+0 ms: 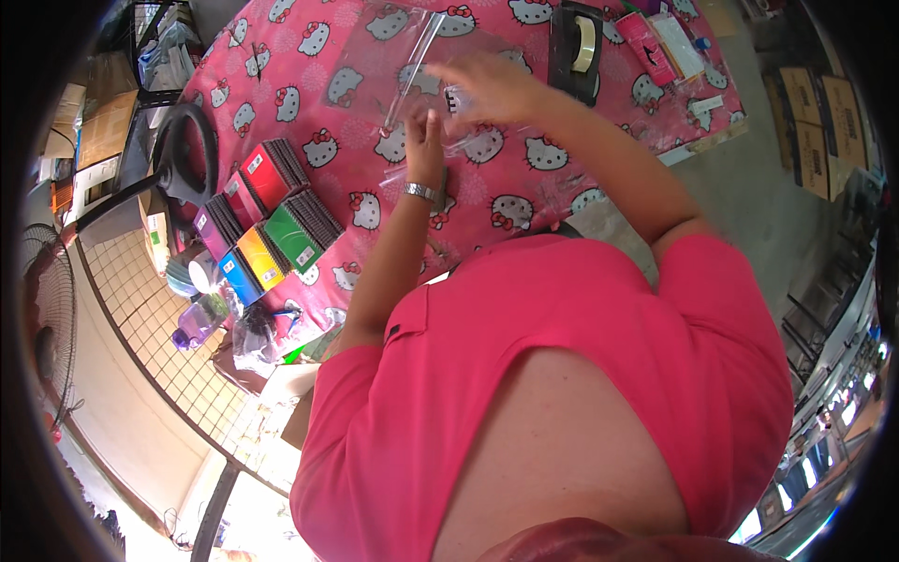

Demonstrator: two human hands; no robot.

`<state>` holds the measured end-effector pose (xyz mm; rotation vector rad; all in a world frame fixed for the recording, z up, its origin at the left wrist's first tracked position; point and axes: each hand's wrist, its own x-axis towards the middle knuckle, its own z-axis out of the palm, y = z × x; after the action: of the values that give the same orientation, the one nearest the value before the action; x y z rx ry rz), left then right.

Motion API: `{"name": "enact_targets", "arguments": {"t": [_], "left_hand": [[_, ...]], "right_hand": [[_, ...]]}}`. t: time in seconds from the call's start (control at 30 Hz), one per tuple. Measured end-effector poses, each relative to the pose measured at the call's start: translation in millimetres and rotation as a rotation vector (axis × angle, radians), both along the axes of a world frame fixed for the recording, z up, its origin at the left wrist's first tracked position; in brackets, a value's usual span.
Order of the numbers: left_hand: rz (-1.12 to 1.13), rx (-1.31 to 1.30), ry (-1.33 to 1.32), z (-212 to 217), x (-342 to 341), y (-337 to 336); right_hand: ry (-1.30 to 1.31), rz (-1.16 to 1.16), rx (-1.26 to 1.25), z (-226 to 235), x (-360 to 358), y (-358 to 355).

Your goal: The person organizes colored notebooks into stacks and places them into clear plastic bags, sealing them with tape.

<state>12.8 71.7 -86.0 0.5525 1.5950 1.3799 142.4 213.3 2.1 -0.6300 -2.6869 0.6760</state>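
both hands — left hand [424, 140], right hand [487, 86] — pinch a clear plastic bag [412, 56] mid-table. colourful notebook stacks [267, 220] line the left edge — a black tape dispenser [576, 47] sits at the far edge.

Pink tablecloth [309, 103] with white cartoon-cat print; notebooks [267, 220] red, green, yellow, blue, purple; black tape dispenser [573, 47]

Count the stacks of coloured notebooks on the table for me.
5 stacks, fanned at the table's left edge: red on top, purple and green below it, then yellow and blue lowest. More may be hidden underneath.
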Motion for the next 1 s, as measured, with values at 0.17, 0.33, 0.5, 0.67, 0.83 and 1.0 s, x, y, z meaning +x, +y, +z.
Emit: {"name": "enact_targets", "arguments": {"t": [0.17, 0.33, 0.5, 0.67, 0.83, 1.0], "left_hand": [[-0.358, -0.372, -0.032, -22.4, -18.9, -30.8], [-0.273, 0.044, -0.229, 26.3, -28.3, -19.8], [-0.554, 0.121, 0.272, 72.6, -27.4, -4.8], [-0.451, 0.038, 0.452, 81.8, -22.2, 5.0], [-0.271, 0.076, 0.097, 104.0, -27.4, 15.8], [-0.571, -0.023, -0.164, 44.0, -68.8, 29.6]], "right_hand": [[-0.085, -0.029, -0.070, 13.9, -7.1, -23.1], [0.262, -0.089, -0.507, 14.4, 46.6, -22.2], [-0.022, -0.118, -0.323, -44.0, 49.6, -46.0], [-0.161, -0.370, -0.214, 17.0, 38.7, -47.2], [0.005, -0.341, -0.241, 31.1, 62.7, -23.3], [0.051, -0.294, -0.600, -1.5, 80.2, -22.3]]}}
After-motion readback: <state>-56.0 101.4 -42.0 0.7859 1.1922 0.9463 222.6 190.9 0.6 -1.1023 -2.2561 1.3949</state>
